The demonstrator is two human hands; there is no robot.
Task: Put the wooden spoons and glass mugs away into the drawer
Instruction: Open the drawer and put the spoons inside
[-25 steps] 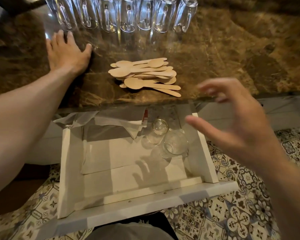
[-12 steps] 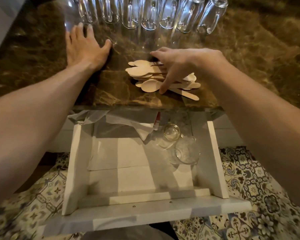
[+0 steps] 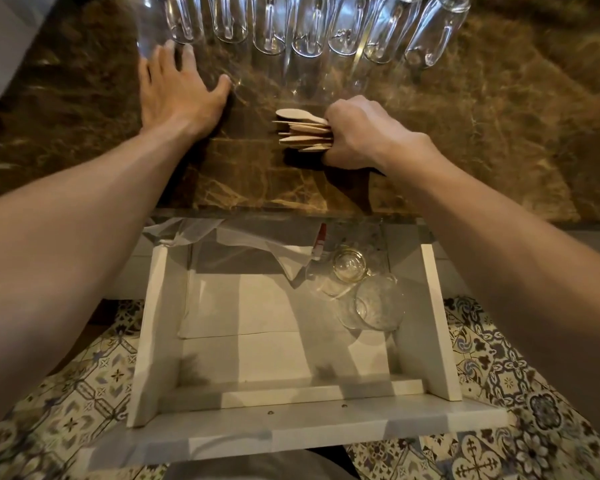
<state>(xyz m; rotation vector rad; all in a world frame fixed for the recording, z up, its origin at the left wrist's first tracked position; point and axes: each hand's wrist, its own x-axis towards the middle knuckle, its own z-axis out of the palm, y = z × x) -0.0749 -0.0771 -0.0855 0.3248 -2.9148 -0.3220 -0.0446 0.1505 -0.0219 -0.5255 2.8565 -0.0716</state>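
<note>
Wooden spoons (image 3: 303, 132), flat and pale, sit bunched in my right hand (image 3: 364, 133), which is clenched around their handles on the brown marble counter (image 3: 499, 140); their bowls fan out to the left of my knuckles. Further left of the spoons, my left hand (image 3: 177, 95) lies flat, fingers spread, gripping nothing. Behind the spoons stands a row of clear glass mugs (image 3: 305, 26). Nearer me than the spoons, the white wooden drawer (image 3: 153, 341) is open, with two glass mugs (image 3: 364, 289) inside.

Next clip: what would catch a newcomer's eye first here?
The right hand closed around a bundle of pale wooden spoons at the centre of the brown marble counter. Behind stands a row of clear glass mugs; below, the open white drawer holds two glass mugs.
</note>
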